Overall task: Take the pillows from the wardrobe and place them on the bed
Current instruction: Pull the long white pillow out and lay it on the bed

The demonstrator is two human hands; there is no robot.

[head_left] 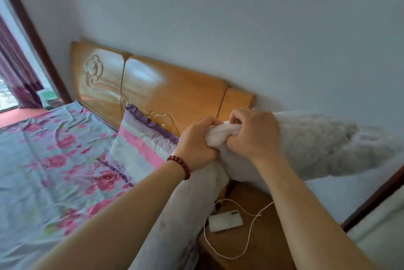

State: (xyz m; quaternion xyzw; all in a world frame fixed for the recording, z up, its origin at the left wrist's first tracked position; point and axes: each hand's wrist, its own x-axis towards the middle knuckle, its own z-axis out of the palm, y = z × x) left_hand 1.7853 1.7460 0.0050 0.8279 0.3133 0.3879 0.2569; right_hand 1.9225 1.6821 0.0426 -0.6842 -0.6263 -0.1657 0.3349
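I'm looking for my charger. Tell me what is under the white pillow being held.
Under the white pillow sits a wooden nightstand with a white phone and its white cable. The pillow covers the nightstand's back part.

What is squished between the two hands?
In the head view, a bunched white pillow sits between the left hand and right hand.

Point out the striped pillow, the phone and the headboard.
striped pillow point(140, 149): head view, pink stripe on its face
phone point(225, 220): head view, middle of its back
headboard point(175, 88): head view, plain centre panel
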